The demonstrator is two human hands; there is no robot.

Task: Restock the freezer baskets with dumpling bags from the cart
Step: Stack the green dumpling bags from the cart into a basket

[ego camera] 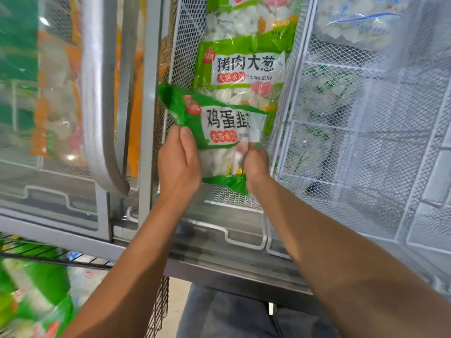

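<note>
A chest freezer (pixel 219 254) stands open, its white mesh basket (pixel 234 201) already holding a pork-and-scallion dumpling bag (pixel 244 69) at the far end. Over the basket's near end a person holds a dark-green dumpling bag (pixel 219 132), tilted, its top corner folded against the left mesh wall. The left hand (pixel 179 164) grips its left edge, thumb on top; the right hand (pixel 256 162) pinches its right side. Risk: that corner may snag the mesh, leaving the bag crumpled or riding up onto the far bag. The cart (pixel 48 254) waits near left.
</note>
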